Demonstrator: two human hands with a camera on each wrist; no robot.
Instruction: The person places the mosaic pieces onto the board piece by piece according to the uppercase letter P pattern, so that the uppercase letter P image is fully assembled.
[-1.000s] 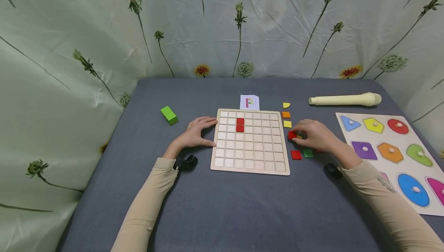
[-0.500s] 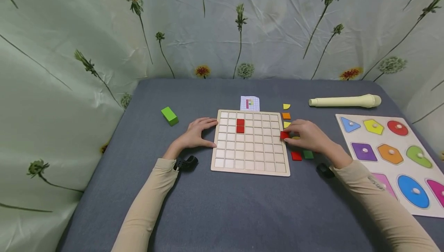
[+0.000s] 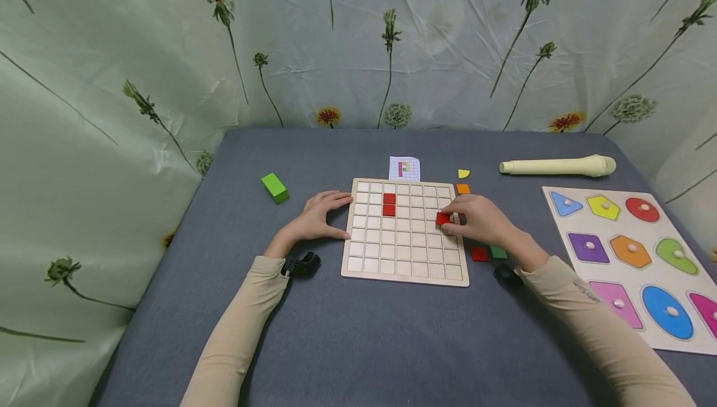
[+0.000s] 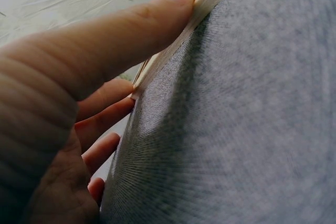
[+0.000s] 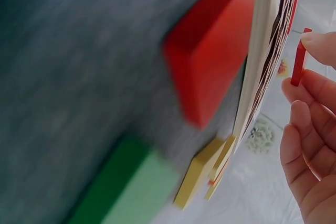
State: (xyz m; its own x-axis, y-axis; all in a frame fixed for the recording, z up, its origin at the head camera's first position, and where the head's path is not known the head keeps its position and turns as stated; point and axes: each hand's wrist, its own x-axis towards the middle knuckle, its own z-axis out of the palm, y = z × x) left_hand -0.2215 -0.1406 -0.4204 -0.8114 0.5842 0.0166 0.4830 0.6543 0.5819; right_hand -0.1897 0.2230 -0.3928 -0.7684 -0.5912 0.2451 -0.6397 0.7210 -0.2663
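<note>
A wooden grid board (image 3: pixel 395 270) lies on the table, with two red tiles (image 3: pixel 389 205) filling adjoining cells in its upper left part. My left hand (image 3: pixel 315 217) rests at the board's left edge; thumb and fingertips touch the rim, spread apart, as the left wrist view also shows. Between thumb and fingertips, my right hand (image 3: pixel 483 220) pinches a red square tile (image 5: pixel 298 62) over the board's right-hand columns. The tile is held above the board, apart from it, in the right wrist view. A small printed card (image 3: pixel 404 168) sits against the board's far edge.
Right of the board lie a red tile (image 3: pixel 478 254), a green tile (image 3: pixel 498 252), an orange tile (image 3: pixel 463 188) and a yellow quarter-round piece (image 3: pixel 463 173). A shape puzzle (image 3: pixel 594 217) and a cream microphone-shaped object (image 3: pixel 554 166) are farther right. A green block (image 3: pixel 275 188) is at left.
My right hand has carried the red tile leftward, from beside the board to over its right-hand columns. My left hand has stayed at the board's left edge.
</note>
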